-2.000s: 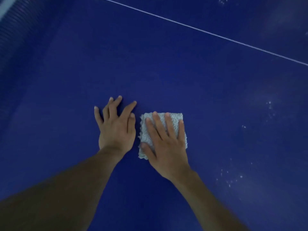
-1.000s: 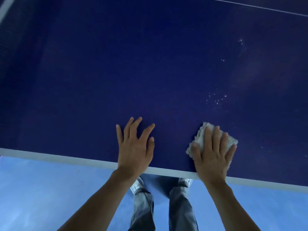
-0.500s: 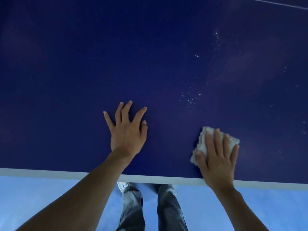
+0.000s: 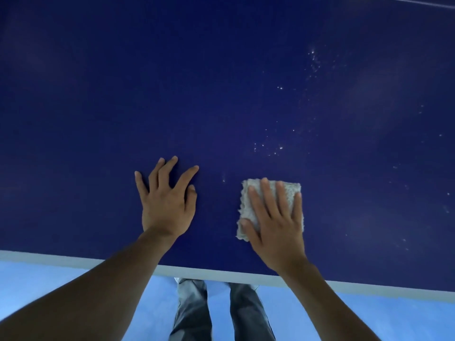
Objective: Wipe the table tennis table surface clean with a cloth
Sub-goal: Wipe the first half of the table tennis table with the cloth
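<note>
The dark blue table tennis table (image 4: pixel 221 94) fills most of the view. A small folded grey cloth (image 4: pixel 248 205) lies on it near the front edge. My right hand (image 4: pixel 275 222) presses flat on the cloth with straight fingers and covers most of it. My left hand (image 4: pixel 167 200) rests flat on the bare surface to the left of the cloth, fingers spread. White specks (image 4: pixel 270 146) dot the surface beyond and to the right of the cloth.
The table's white front edge (image 4: pixel 73 258) runs across the lower part of the view. Below it are a light blue floor (image 4: pixel 49 286) and my legs in grey trousers (image 4: pixel 221 313). A thin white line (image 4: pixel 418 2) crosses the top right corner.
My right hand has slid the cloth to the left, closer to my left hand, and straightened it. The left hand stays flat on the table.
</note>
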